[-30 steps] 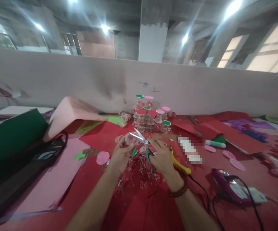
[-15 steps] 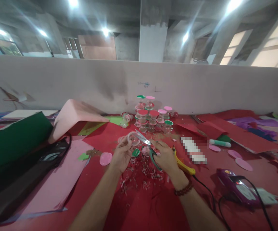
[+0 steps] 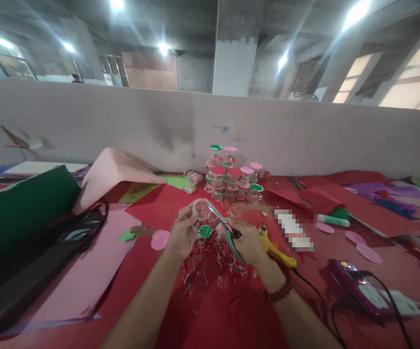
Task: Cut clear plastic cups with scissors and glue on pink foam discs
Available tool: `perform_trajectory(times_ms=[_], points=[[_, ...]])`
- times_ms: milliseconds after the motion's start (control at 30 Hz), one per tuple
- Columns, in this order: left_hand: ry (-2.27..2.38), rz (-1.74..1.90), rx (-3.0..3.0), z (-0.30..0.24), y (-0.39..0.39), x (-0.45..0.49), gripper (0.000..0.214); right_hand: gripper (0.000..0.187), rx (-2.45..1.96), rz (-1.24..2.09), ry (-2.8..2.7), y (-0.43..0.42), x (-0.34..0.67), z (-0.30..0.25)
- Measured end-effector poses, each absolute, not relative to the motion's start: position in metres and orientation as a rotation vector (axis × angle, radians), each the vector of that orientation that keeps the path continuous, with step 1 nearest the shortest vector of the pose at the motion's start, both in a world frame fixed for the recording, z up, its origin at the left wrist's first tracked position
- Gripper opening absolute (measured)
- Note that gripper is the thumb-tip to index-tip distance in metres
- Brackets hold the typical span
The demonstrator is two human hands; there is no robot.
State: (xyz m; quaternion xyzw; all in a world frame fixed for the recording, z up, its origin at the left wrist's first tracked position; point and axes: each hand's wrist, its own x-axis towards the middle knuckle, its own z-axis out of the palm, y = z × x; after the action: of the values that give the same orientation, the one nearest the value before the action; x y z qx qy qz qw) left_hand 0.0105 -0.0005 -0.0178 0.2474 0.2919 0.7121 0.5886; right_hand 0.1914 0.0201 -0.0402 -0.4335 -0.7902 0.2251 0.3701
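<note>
My left hand (image 3: 185, 230) pinches a clear, round plastic piece (image 3: 201, 211), like a cut bottle part, with its open rim facing up. In my right hand (image 3: 248, 240) is a pair of scissors (image 3: 228, 232) with dark green handles. Their blades point up and left and lie at the rim of the plastic piece. Below both hands are a green-topped piece (image 3: 205, 231) and many thin curled trimmings (image 3: 221, 280). Beyond them stands a stack of clear plastic pieces (image 3: 232, 185) topped with red, pink and green discs.
A yellow glue gun (image 3: 279, 254) lies right of my right hand, its black cord trailing toward a purple power box (image 3: 359, 286). A glue stick tube (image 3: 332, 221) and pink discs (image 3: 369, 253) lie farther right. At left are a black bag (image 3: 50, 271) and a green sheet (image 3: 24, 213).
The scissors' blades look closer together, and my right hand's fingers have drawn in around the handles. My left hand still holds the plastic piece. The whole view has shifted slightly.
</note>
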Motion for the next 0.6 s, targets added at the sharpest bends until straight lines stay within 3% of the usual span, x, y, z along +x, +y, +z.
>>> perform_trajectory(times_ms=[433,500,600], points=[[0.672,1.632,0.573,-0.014,-0.002,0.006,0.025,0.038,-0.975,1.606,-1.665,0.018,0.188,-0.039],[0.669,1.634,0.582,-0.015,-0.002,0.006,0.027,0.038,-0.993,1.544,-1.681,0.016,0.188,-0.036],[0.693,1.634,0.605,-0.013,-0.003,0.008,0.027,0.033,-1.064,1.047,-1.851,0.015,0.188,-0.034]])
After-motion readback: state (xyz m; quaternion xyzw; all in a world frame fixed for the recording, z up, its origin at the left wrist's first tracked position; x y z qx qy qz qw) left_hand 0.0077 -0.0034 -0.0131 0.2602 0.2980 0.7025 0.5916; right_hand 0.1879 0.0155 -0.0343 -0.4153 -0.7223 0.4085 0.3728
